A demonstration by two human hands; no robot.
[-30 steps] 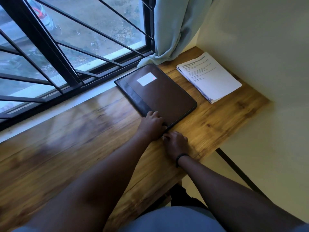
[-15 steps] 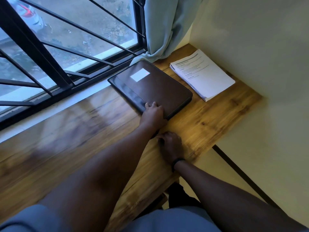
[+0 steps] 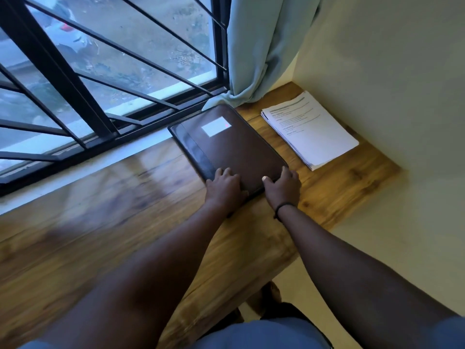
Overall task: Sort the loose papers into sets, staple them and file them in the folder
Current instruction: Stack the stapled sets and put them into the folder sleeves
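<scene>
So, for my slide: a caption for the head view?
Both hands on the closed brown folder, paper stack beside it.

A folder lay closed on the surface beneath a barred window, its far corner touching the foot of a curtain. To its right, apart from it and near the wall, sat a stack of papers. The person's left hand rested on the folder's near left corner; the right hand was at its near right corner, thumb on the cover
</scene>
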